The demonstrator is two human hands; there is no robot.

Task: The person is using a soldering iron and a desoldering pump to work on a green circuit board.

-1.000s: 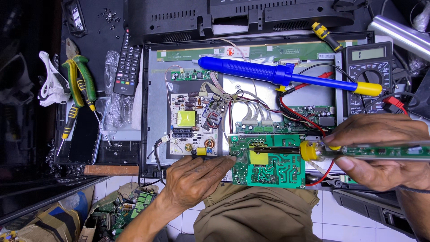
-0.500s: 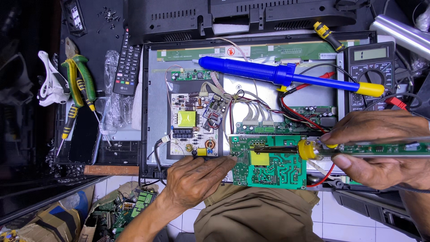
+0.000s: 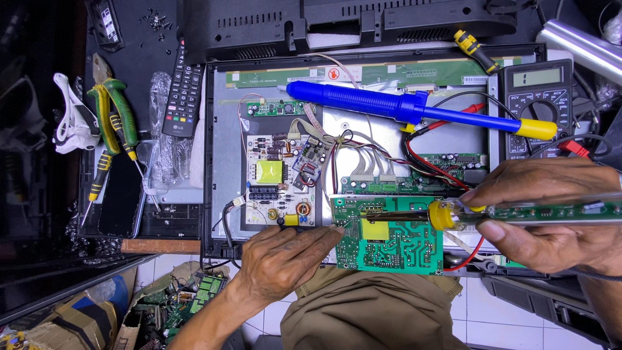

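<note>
The right hand (image 3: 551,217) grips a soldering iron (image 3: 518,212) with a clear handle and yellow collar, fingers wrapped firmly around the shaft, and its dark tip reaches in over the green circuit board (image 3: 389,236), close to the yellow block at the board's middle. The left hand (image 3: 285,259) lies flat at the board's left edge, fingers bent and pressing there to steady it; they pinch nothing that can be made out. The board sits at the near edge of the opened television chassis (image 3: 220,162), just above the person's lap.

This looks like the soldering step itself (tip near a joint, board braced). The next move would call for a steady tip on the joint and the left hand keeping the board from shifting.

Behind, a blue desoldering pump (image 3: 389,104) lies across the chassis, a multimeter (image 3: 538,104) sits at the right, and a remote control (image 3: 183,91) and green-handled pliers (image 3: 113,113) lie at the left.
</note>
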